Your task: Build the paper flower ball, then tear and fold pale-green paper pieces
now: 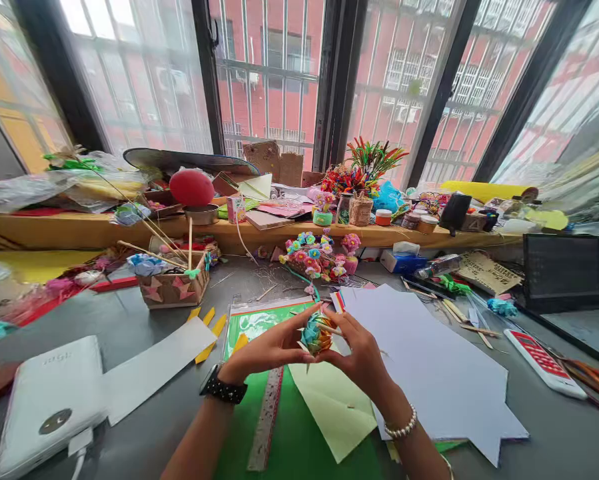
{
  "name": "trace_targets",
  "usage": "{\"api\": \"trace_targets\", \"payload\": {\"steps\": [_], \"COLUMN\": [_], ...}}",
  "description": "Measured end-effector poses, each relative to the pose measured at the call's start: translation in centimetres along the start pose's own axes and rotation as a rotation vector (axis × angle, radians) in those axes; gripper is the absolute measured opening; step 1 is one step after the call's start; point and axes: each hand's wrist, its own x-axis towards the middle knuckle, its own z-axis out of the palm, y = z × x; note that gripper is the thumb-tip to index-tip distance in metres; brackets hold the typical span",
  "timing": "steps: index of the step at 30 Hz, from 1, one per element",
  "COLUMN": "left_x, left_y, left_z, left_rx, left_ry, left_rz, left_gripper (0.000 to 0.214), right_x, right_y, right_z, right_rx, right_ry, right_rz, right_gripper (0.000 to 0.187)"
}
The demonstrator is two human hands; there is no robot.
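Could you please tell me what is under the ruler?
The green sheet shows along both sides of the ruler. Anything directly beneath is covered, and the left hand hides the ruler's far end.

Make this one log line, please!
left hand: holding blue-and-orange ball | right hand: holding it too | metal ruler: on green mat

The folded ball (311,335) seems to be paper, rough and matt. The ruler (266,420) looks like worn metal, and the green folder (296,417) has glossy plastic.
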Motion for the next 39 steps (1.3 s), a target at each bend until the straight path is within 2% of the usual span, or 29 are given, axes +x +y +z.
{"api": "trace_targets", "payload": {"steps": [11, 19, 27, 35, 39], "left_x": [0.3, 0.5, 0.6, 1.2, 1.3], "left_y": [-0.5, -0.7, -0.9, -0.3, -0.3], "left_z": [-0.4, -0.5, -0.3, 0.2, 0.1], "left_rx": [-0.023, -0.012, 0.008, 0.011, 0.088], "left_ry": [0.158, 0.179, 0.193, 0.468, 0.589], "left_rz": [-0.013, 0.009, 0.005, -0.002, -0.079], "left_gripper": [0.049, 0.047, 0.046, 0.045, 0.044], "right_x": [-0.2, -0.2, -0.3, -0.6, -0.7], "right_y": [-0.8, -1.1, -0.9, -0.5, -0.7], "right_z": [-0.2, -0.1, 0.1, 0.2, 0.5], "right_rx": [0.013, 0.007, -0.026, -0.149, -0.144], "right_ry": [0.085, 0.148, 0.149, 0.207, 0.136], "right_rz": [-0.011, -0.025, -0.016, 0.018, -0.067], "right_gripper": [0.042, 0.035, 0.034, 0.035, 0.029]}}
